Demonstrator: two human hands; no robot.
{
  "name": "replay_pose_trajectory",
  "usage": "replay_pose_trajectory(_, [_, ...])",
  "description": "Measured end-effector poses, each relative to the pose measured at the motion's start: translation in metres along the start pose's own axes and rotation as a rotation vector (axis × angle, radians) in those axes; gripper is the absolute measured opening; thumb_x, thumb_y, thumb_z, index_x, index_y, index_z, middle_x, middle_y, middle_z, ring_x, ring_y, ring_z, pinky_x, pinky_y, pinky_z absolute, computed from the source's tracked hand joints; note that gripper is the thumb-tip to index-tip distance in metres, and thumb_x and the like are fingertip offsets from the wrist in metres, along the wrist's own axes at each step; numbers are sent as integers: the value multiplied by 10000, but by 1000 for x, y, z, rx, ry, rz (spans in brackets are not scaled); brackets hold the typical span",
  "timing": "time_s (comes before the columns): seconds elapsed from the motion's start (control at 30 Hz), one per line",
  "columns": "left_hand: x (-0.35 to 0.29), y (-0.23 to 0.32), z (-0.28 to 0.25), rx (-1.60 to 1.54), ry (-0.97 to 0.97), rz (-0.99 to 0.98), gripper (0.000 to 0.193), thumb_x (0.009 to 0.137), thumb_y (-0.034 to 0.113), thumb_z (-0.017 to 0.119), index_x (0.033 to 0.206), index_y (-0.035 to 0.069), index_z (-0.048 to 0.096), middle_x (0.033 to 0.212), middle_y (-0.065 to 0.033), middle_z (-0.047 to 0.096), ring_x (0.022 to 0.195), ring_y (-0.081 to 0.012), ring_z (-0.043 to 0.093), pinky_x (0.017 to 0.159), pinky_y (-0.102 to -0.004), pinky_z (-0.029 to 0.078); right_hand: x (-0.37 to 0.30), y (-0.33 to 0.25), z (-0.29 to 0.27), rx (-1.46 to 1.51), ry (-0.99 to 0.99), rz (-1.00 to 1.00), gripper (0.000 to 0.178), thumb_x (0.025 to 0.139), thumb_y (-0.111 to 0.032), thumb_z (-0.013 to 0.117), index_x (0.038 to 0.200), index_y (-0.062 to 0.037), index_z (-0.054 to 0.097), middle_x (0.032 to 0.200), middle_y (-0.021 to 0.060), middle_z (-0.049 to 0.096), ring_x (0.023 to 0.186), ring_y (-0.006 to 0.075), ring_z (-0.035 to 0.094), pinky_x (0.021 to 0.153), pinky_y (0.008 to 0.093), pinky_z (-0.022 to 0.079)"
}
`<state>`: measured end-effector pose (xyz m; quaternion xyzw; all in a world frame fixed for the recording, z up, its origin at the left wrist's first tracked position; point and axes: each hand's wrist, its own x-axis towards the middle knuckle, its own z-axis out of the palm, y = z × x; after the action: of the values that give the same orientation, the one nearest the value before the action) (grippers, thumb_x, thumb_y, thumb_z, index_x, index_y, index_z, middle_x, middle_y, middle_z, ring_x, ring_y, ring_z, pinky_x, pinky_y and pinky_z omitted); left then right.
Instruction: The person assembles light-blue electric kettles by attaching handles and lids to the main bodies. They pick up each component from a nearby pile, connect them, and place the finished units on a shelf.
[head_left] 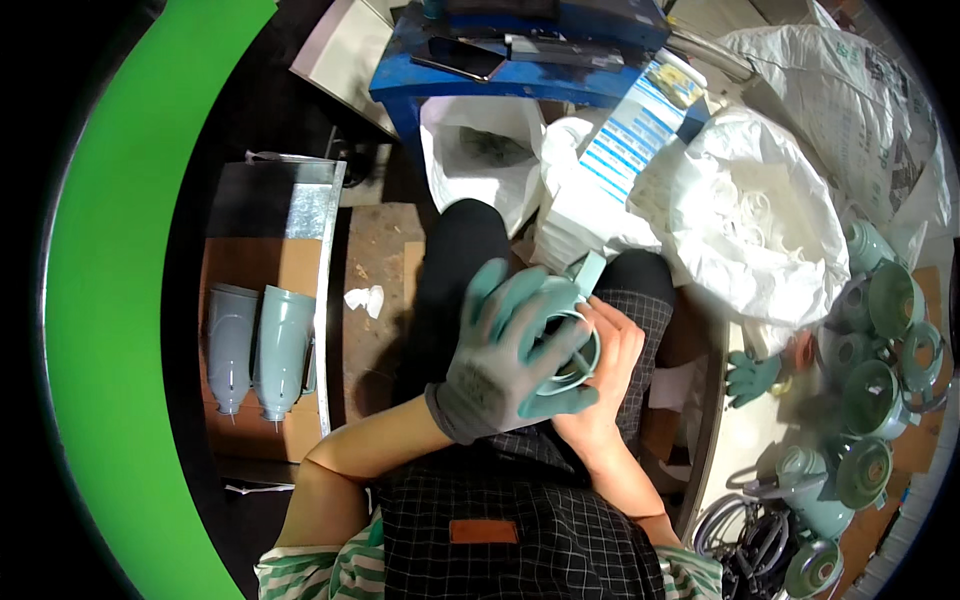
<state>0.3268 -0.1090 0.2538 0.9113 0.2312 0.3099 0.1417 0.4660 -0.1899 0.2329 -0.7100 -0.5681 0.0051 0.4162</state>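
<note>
Over my lap I hold a teal plastic housing (592, 362), hollow and round-rimmed, its open end facing up. A flat teal piece (588, 272) sticks out at its far side; my hands hide where it joins. My left hand (500, 350), in a grey glove with teal-coated fingers, lies across the rim, its fingers bent over the opening and its thumb at the near side. My bare right hand (607, 365) wraps the housing's right side. Whether a small part sits inside the opening I cannot tell.
Left, a lined box (325, 330) holds a grey housing (231, 340) and a teal housing (284, 345). Ahead are a blue bench (395, 85) with a phone (458, 59), and a white sack (700, 200) of white parts. Right, teal parts (868, 398), a loose glove (750, 377) and cables (745, 535) crowd a table.
</note>
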Motion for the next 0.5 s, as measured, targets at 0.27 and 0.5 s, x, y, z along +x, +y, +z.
replay_pose_trajectory(0.27, [-32,3,11,15,-165,9,370,812,250,715,1099,18,696,1172,-137,657,1150,-298,598,1064,-587,466,-10,7,14,169,-161,59,623,723,-255,831,1294,-79,656,1406,109,609,1352,332,544,1151,532,340])
replay_pose_trajectory(0.5, [-33,-13,-5,-152,-297,130,394,843,256,700,1186,64,671,1203,-94,627,1209,-277,564,1063,-609,460,14,23,-1,354,-227,-8,606,651,-226,898,1208,-78,708,1335,89,659,1277,332,595,1094,487,411])
